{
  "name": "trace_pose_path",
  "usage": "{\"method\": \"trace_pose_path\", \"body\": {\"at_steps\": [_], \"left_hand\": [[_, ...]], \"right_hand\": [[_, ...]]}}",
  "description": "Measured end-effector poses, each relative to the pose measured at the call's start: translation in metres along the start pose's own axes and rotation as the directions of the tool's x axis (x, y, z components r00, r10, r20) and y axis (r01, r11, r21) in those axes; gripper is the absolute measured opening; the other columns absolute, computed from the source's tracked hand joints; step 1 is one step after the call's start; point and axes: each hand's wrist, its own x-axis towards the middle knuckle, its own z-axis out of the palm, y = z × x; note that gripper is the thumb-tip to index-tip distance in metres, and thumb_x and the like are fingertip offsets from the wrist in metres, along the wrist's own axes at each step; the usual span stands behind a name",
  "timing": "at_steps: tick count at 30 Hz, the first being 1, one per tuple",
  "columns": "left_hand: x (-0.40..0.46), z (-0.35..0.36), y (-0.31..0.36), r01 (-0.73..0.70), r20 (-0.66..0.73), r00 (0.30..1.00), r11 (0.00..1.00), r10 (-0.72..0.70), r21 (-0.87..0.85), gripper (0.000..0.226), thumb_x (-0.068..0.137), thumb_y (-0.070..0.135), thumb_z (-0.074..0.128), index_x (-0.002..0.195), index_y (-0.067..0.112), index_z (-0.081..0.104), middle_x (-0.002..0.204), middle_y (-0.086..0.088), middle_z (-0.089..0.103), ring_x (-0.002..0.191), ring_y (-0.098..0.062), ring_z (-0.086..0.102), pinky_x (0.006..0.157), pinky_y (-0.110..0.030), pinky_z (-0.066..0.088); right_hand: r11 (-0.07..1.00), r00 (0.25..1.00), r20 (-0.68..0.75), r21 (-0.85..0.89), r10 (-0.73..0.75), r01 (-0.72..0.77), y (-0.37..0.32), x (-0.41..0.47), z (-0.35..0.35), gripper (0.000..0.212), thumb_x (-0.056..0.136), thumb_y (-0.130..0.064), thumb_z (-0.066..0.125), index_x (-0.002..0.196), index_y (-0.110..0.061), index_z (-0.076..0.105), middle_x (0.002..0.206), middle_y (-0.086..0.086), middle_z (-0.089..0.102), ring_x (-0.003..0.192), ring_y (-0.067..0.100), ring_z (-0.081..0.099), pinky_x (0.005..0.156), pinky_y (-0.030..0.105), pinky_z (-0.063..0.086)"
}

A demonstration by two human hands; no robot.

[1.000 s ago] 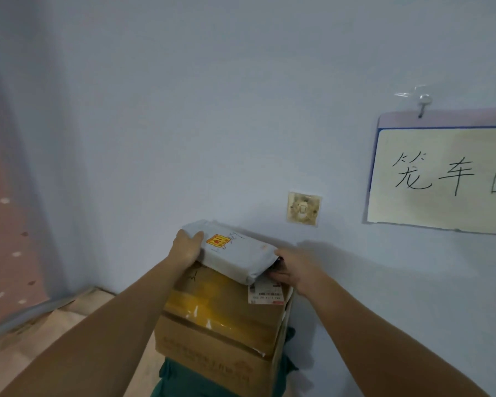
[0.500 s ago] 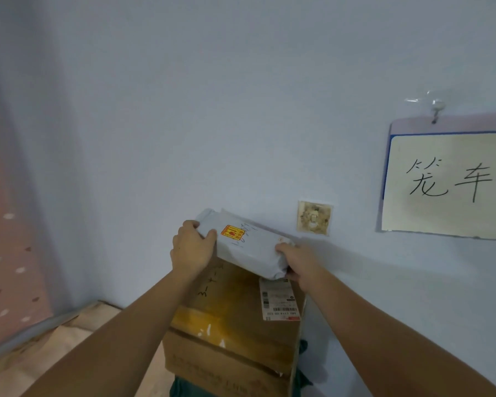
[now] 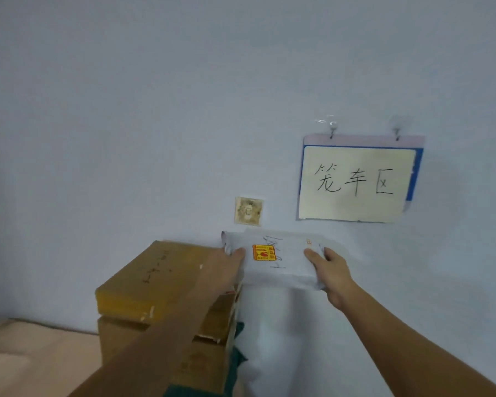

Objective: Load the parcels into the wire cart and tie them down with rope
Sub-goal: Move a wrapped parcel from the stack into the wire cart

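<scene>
White poly parcel (image 3: 272, 260) held in the air, right of the cardboard box stack (image 3: 161, 285), long axis left-to-right. Left hand (image 3: 226, 260) gripping the end nearest the stack, right hand (image 3: 331, 270) gripping the far end, thumbs on top. Both equally near. Wire cart not in view; direction unknown.

**Parcel lifted clear of stack**

The white parcel (image 3: 272, 260), earlier resting on the cardboard box (image 3: 166, 275), is now carried off to its right, in the air near the wall. The left hand (image 3: 224, 263) and right hand (image 3: 331, 270) have shifted with it, fingers gripping either end.
</scene>
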Motion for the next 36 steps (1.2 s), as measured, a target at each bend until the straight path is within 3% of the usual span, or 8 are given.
{"method": "trace_pose_path", "body": {"at_steps": [2,5,9,15,18,24,31,36], "left_hand": [[-0.022,0.039,0.002,-0.04,-0.003,0.999,0.997,0.04,-0.064,0.044,0.093,0.053,0.055,0.105,0.012,0.065,0.083,0.001,0.068,0.069,-0.008,0.068,0.053,-0.022,0.05],[-0.057,0.088,0.022,0.041,0.065,0.998,0.974,-0.027,-0.221,0.033,0.093,0.048,0.056,0.107,0.02,0.066,0.097,-0.004,0.07,0.085,-0.017,0.069,0.075,-0.037,0.06],[-0.116,0.146,0.05,0.257,0.29,0.947,0.862,-0.136,-0.436,0.024,0.094,0.035,0.065,0.115,0.023,0.062,0.105,-0.004,0.071,0.091,-0.024,0.07,0.058,-0.04,0.061],[-0.22,0.245,0.085,0.299,0.469,0.878,0.873,-0.093,-0.386,0.033,0.093,0.027,0.071,0.122,0.013,0.063,0.107,-0.008,0.072,0.089,-0.025,0.071,0.061,-0.044,0.063],[-0.287,0.308,0.106,0.309,0.56,0.827,0.88,-0.06,-0.361,0.029,0.095,0.026,0.069,0.121,0.014,0.064,0.102,-0.006,0.073,0.084,-0.023,0.072,0.054,-0.039,0.061],[-0.398,0.414,0.146,0.319,0.703,0.711,0.89,0.004,-0.327,0.03,0.097,0.03,0.065,0.124,0.017,0.063,0.105,-0.004,0.073,0.092,-0.025,0.072,0.062,-0.042,0.063],[-0.445,0.51,0.158,0.289,0.776,0.631,0.925,0.01,-0.247,0.039,0.102,0.03,0.058,0.138,0.017,0.054,0.116,-0.009,0.07,0.093,-0.027,0.071,0.069,-0.048,0.064],[-0.444,0.582,0.154,0.305,0.808,0.589,0.932,-0.022,-0.197,0.044,0.101,0.034,0.058,0.142,0.019,0.05,0.117,-0.009,0.069,0.098,-0.029,0.07,0.078,-0.055,0.061]], "right_hand": [[0.999,0.999,-0.033,0.012,0.037,-0.037,0.004,-0.012,-0.046,0.025,0.091,-0.028,0.072,0.114,-0.021,0.065,0.104,0.002,0.074,0.089,0.025,0.074,0.061,0.034,0.06],[0.997,0.993,-0.093,0.028,0.071,-0.069,0.009,-0.035,-0.107,0.025,0.091,-0.028,0.072,0.114,-0.021,0.064,0.103,0.0,0.074,0.088,0.024,0.073,0.059,0.032,0.059],[0.995,0.98,-0.175,-0.01,0.097,-0.101,0.012,-0.07,-0.19,0.026,0.088,-0.029,0.074,0.111,-0.018,0.067,0.1,0.001,0.074,0.083,0.022,0.073,0.059,0.033,0.06],[0.994,0.955,-0.291,-0.074,0.059,-0.084,0.014,-0.154,-0.341,0.03,0.088,-0.032,0.075,0.113,-0.018,0.066,0.096,-0.004,0.073,0.076,0.017,0.07,0.05,0.026,0.054],[0.986,0.924,-0.379,-0.131,0.049,-0.106,0.013,-0.207,-0.431,0.033,0.09,-0.032,0.074,0.117,-0.015,0.067,0.098,0.0,0.073,0.077,0.02,0.07,0.054,0.027,0.053],[0.974,0.848,-0.529,-0.172,0.036,-0.149,0.006,-0.294,-0.576,0.036,0.092,-0.036,0.072,0.12,-0.019,0.059,0.101,-0.004,0.069,0.083,0.021,0.069,0.046,0.023,0.051],[0.955,0.772,-0.632,-0.187,0.063,-0.231,0.037,-0.319,-0.672,0.054,0.089,-0.042,0.071,0.132,-0.015,0.054,0.115,0.005,0.065,0.097,0.028,0.067,0.065,0.037,0.056],[0.953,0.744,-0.664,-0.172,0.074,-0.248,0.056,-0.298,-0.726,0.061,0.086,-0.044,0.074,0.134,-0.016,0.048,0.11,-0.001,0.062,0.099,0.026,0.067,0.088,0.052,0.059]]}}
